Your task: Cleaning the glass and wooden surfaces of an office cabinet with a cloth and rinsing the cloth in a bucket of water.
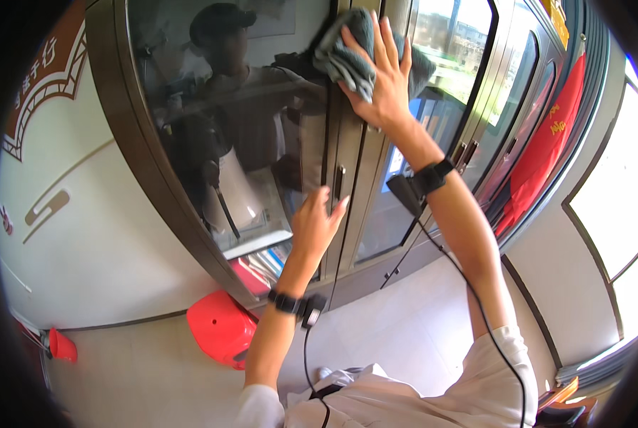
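Note:
My right hand [386, 80] is spread over a folded grey cloth [346, 53], pressing it against the upper door frame of a brown cabinet [346, 235]. Part of the cloth hangs out to the right of my fingers, over the neighbouring glass. Lower down, my left hand [316, 222] is raised before the left glass door [174, 107], thumb and fingers apart, with nothing seen in it. Its fingertips are close to a slim door handle [340, 179]; whether they touch it I cannot tell. A person in a cap is reflected in the dark glass.
A red plastic stool [217, 326] stands by the cabinet's lower left corner, and a small red bucket [63, 345] is near the wall. Books [263, 267] and blue binders [431, 115] show behind glass. At right hangs a red flag [546, 144]. Black cables [474, 289] run from my wrist straps.

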Tool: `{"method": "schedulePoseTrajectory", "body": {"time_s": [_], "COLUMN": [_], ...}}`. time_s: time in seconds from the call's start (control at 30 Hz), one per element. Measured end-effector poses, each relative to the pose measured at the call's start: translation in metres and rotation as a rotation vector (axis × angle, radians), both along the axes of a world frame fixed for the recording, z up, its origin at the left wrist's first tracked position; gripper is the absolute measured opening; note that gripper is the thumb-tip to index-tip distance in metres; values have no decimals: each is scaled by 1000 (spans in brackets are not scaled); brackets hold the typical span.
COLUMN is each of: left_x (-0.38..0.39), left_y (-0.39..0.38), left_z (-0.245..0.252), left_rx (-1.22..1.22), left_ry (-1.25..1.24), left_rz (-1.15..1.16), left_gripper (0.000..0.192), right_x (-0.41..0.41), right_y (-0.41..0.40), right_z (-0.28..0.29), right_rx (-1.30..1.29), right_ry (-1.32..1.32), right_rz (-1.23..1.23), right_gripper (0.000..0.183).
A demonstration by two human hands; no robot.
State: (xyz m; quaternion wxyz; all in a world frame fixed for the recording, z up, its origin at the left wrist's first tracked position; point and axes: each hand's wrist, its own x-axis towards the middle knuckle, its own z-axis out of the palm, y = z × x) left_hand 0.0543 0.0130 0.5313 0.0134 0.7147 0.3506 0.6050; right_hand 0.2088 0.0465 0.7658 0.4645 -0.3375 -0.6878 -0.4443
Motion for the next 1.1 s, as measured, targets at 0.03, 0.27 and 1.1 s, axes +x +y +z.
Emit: {"method": "schedulePoseTrajectory", "body": {"time_s": [0.03, 0.27, 1.1], "left_x": [12, 18, -48], "left_y": [1, 24, -187], "left_z": [10, 15, 3], "left_rx": [-39, -183, -49], "left_ry": [110, 297, 72], "left_rz": [33, 9, -382], "left_gripper": [39, 14, 17], "right_x": [6, 2, 11], "right_y": [0, -27, -284], "right_z": [-26, -197, -466], "right_rx": [-42, -403, -970], "right_ry": [30, 319, 2156], "right_rz": [7, 76, 1380], "right_gripper": [86, 64, 60]}}
